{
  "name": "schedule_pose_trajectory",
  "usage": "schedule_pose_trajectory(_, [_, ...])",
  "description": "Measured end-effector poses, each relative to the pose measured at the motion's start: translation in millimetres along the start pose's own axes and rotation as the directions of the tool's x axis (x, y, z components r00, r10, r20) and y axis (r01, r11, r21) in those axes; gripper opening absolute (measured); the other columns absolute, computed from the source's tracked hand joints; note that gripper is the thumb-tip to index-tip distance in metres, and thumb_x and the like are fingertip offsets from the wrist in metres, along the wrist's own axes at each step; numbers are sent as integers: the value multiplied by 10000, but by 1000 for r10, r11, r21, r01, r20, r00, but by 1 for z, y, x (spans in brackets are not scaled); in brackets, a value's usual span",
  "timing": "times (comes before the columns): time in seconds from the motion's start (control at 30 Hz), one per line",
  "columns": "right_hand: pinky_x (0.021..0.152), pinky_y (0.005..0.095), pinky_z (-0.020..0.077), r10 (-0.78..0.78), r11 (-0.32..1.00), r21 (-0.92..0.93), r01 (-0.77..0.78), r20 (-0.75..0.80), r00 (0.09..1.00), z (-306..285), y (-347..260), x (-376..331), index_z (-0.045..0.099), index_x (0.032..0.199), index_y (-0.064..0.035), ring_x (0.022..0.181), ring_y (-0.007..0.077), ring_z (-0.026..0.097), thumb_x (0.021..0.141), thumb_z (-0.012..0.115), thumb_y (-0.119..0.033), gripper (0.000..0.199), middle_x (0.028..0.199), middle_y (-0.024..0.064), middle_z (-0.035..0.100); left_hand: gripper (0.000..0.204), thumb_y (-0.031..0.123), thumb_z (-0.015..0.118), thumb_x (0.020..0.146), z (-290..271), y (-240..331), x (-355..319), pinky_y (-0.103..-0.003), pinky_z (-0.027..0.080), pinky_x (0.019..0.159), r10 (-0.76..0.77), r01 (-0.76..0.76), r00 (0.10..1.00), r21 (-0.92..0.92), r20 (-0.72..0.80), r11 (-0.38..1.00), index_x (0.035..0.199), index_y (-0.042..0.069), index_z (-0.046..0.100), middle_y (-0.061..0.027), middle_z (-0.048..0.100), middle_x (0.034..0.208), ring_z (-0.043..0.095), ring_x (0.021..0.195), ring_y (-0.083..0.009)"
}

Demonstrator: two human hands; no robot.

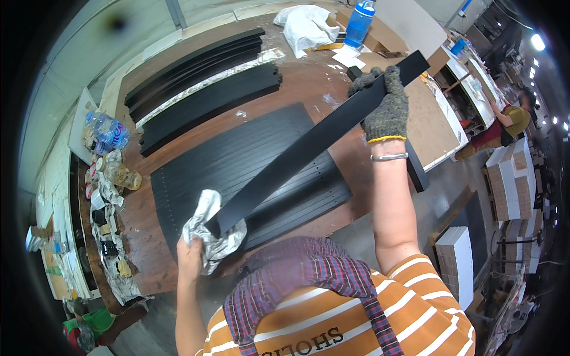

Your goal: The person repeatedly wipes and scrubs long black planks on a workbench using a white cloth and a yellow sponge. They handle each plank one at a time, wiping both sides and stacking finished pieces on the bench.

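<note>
A long black board point(303, 148) slants across my view, raised above the table. Near its far right end, my right hand point(387, 110), in a grey knit glove with a yellow cuff edge, is closed around it. My bare left hand point(190, 254) clasps a crumpled whitish rag point(208, 228) wrapped about the board's near left end; some of the fingers are hidden by it. Under the board lies a row of black slats point(202, 160) side by side, forming a broad panel on the brown table point(142, 231).
Stacked black boards point(208, 104) lie at the far side. Plastic bottles point(107, 133) and a glass jar point(122, 173) stand left, beside stained papers. A blue bottle point(359, 25) and white bag point(306, 26) sit at the back. Another person point(504, 121) works at right.
</note>
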State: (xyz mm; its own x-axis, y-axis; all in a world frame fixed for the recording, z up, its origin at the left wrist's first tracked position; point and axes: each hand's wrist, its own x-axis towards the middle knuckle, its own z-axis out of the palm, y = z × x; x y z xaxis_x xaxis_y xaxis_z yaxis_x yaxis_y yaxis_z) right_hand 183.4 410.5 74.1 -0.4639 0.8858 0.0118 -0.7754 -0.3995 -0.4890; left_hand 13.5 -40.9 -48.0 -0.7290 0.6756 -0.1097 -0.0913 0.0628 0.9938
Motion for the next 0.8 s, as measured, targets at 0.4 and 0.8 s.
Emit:
schedule_pose_trajectory(0.4, [683, 392, 524, 299, 948, -108, -299, -17, 954, 23, 82, -54, 571, 1092, -32, 727, 239, 595, 1022, 617, -332, 311, 828, 98, 608, 143, 38, 739, 885, 68, 20, 11, -257, 486, 728, -63, 44, 987, 134, 145, 990, 999, -10, 668, -13, 675, 867, 584, 797, -78])
schedule_pose_trajectory(0.8, [705, 396, 547, 177, 977, -127, -173, 27, 984, 18, 99, -43, 629, 1057, -27, 707, 243, 626, 1012, 641, -333, 310, 805, 85, 646, 504, -22, 632, 746, 136, 66, 56, -468, 503, 1024, 471, -759, 627, 624, 621, 188, 1227, 117, 689, -120, 608, 1372, 571, 1232, -403])
